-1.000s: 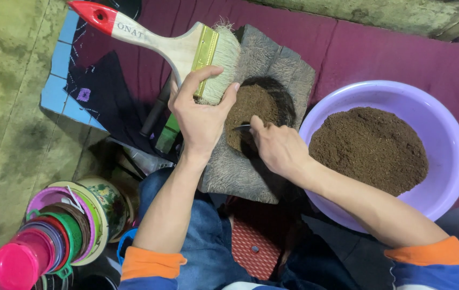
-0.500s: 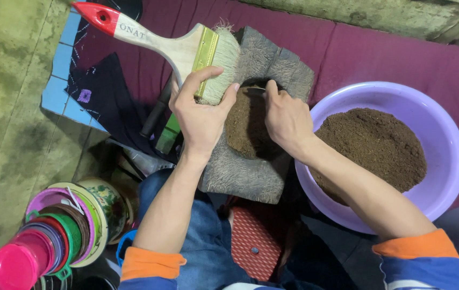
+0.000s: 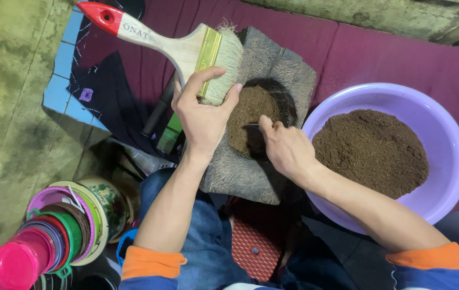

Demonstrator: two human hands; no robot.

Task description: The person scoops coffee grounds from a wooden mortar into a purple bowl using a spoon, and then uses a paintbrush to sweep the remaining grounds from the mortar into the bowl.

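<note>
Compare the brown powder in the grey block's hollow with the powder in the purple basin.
The powder in the grey block fills a small round hollow; the powder in the purple basin is a far larger, wide mound. The block's powder lies between the left hand and the right hand, which holds a thin dark tool at its edge; the basin's powder has no hand on it. Both look the same brown and fine-grained.

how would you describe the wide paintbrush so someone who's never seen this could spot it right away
Start at the big lilac plastic basin of brown powder on the right, then look left past the grey block with a powder-filled hollow. The wide paintbrush lies against its upper left edge, by the left hand. Nothing else there has a pale wooden handle, red tip, brass band and cream bristles.
</note>
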